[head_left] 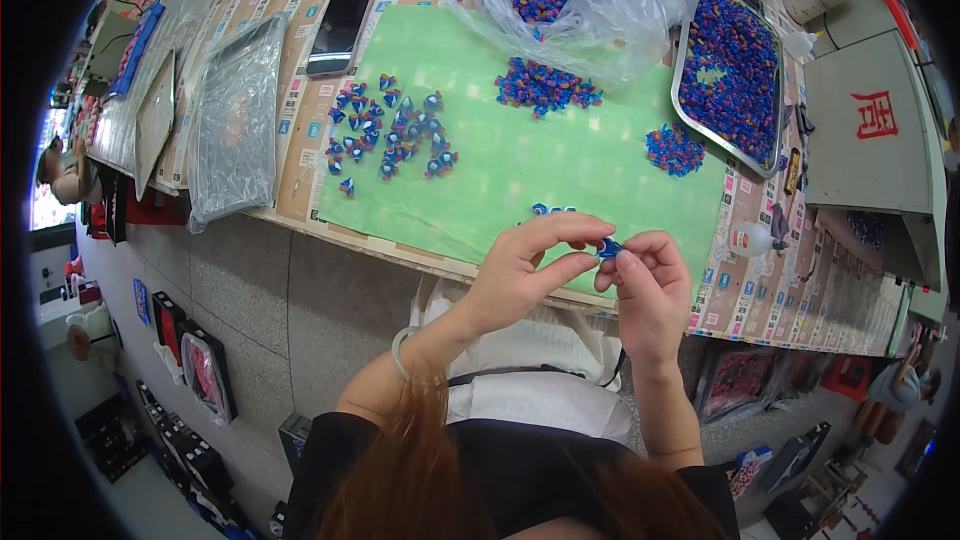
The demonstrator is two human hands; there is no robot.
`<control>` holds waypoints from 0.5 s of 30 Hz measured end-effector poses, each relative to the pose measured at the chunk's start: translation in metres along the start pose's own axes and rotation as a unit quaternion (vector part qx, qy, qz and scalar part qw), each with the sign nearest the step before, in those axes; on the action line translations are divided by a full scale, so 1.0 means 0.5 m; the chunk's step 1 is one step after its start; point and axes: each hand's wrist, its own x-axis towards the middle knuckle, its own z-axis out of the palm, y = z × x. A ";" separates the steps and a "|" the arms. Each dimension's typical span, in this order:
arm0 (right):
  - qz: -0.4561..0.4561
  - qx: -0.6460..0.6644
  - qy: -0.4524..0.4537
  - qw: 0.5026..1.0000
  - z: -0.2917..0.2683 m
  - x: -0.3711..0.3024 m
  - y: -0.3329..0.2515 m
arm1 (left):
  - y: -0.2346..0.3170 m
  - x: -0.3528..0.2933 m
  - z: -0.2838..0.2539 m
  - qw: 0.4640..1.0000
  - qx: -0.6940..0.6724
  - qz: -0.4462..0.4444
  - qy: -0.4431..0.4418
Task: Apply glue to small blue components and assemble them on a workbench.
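Note:
Over the near edge of a green mat [480, 175], my two hands meet at a small blue plastic piece with a white part [608, 249]. My left hand [520, 265] pinches it between thumb and forefinger from the left. From the right, the fingertips of my right hand [652, 290] close on the same piece, hiding some of it. A few blue and white pieces [552, 210] lie just beyond my left fingers. Farther left on the mat is a spread of blue, white and orange pieces [400, 130]. Loose small blue and red parts form a pile [545, 87] at the far middle and a smaller heap [675, 150] at the right.
A metal tray [683, 105] full of small parts stands at the right, beside a grey metal box [865, 120]. A clear plastic bag [620, 30] covers parts at the back. A phone [342, 28] and a plastic-wrapped tray [238, 120] lie left. A small bottle [750, 238] stands right.

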 end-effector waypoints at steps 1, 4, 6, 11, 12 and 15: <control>0.038 0.047 -0.008 0.998 0.001 0.001 -0.001 | -0.003 0.000 0.000 1.000 -0.005 -0.004 0.013; 0.055 0.048 -0.010 0.997 0.001 0.002 -0.002 | 0.004 0.004 0.005 0.994 -0.075 -0.068 0.044; 0.041 0.015 -0.013 0.999 -0.001 -0.001 0.001 | 0.003 0.003 0.005 0.980 -0.138 -0.127 0.067; 0.019 -0.037 0.001 0.999 0.005 -0.004 0.002 | -0.008 -0.001 0.003 0.955 -0.246 -0.159 0.044; 0.019 -0.032 -0.001 0.999 0.005 -0.003 0.003 | -0.008 -0.001 0.004 0.955 -0.247 -0.159 0.043; 0.022 -0.029 -0.003 0.999 -0.003 -0.002 0.006 | -0.004 0.002 0.007 0.943 -0.272 -0.186 0.049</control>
